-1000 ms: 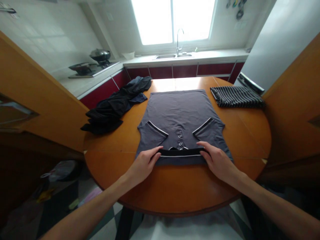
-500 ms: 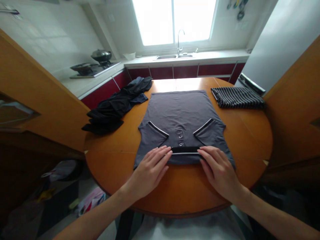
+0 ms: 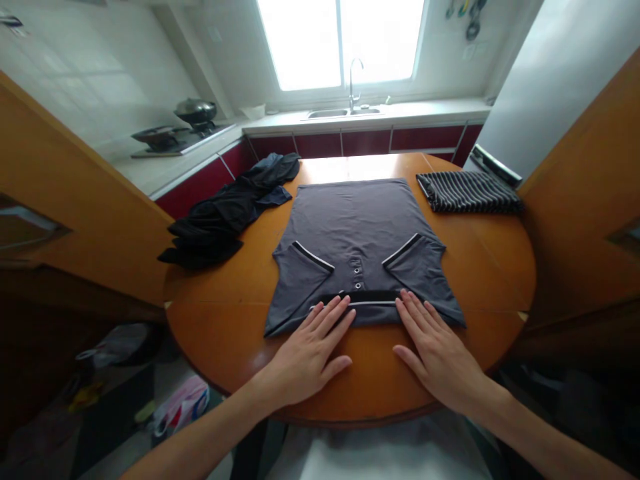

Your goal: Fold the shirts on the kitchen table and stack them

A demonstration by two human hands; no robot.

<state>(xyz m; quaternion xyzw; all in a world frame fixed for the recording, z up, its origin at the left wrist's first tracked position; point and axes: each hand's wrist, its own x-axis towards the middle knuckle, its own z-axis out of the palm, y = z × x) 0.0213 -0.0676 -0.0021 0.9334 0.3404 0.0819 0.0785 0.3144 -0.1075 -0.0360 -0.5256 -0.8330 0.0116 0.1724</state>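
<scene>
Kitchen: a bright window (image 3: pixel 300 47) is at the back, with a tap (image 3: pixel 351 87) under it
Table: a round brown wood table (image 3: pixel 490 267) is in front of the person
Grey shirt: the shirt (image 3: pixel 355 213) lies flat in the middle of the table, front side up, and its bottom hem is by the far edge
Sleeves: the left sleeve (image 3: pixel 305 277) and the right sleeve (image 3: pixel 417 263) are both turned in over the front
Left hand: the left hand (image 3: pixel 310 357) is palm down, with its fingers on the left part of the black collar (image 3: pixel 373 295); its thumb is out to the side, and it pinches nothing
Right hand: the right hand (image 3: pixel 440 357) is palm down too, with its fingers on the right part of the collar; its thumb is wide apart, and it pinches nothing
Dark clothes: a messy heap (image 3: pixel 220 210) lies along the left edge
Striped cloth: a neat flat bundle (image 3: pixel 467 191) lies near the far right edge
What could go wrong: the collar might bunch up if the hands push unevenly, and a sleeve might slip open if the shirt gets tugged
Which way it points: the collar end points to the near edge, and the long way of the shirt runs from the near edge to the far edge
</scene>
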